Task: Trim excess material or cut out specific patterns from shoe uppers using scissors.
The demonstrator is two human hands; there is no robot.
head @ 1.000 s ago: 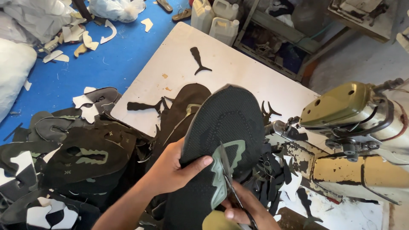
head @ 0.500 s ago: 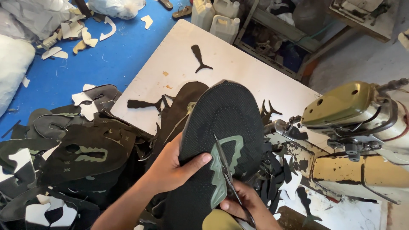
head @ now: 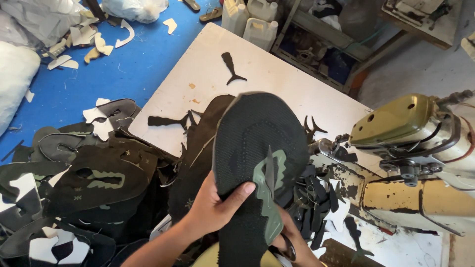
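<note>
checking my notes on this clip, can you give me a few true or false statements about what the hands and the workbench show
1. The left hand grips a black knit shoe upper. True.
2. The right hand rests on the sewing machine. False: it is under the upper, holding scissors.
3. The upper carries a green patch. True.
4. The floor is red. False: it is blue.
5. More black cut pieces are piled to the left. True.

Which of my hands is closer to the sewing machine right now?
Right. The right hand sits under the black knit shoe upper, on the side toward the sewing machine; the left hand grips the upper's far edge.
</note>
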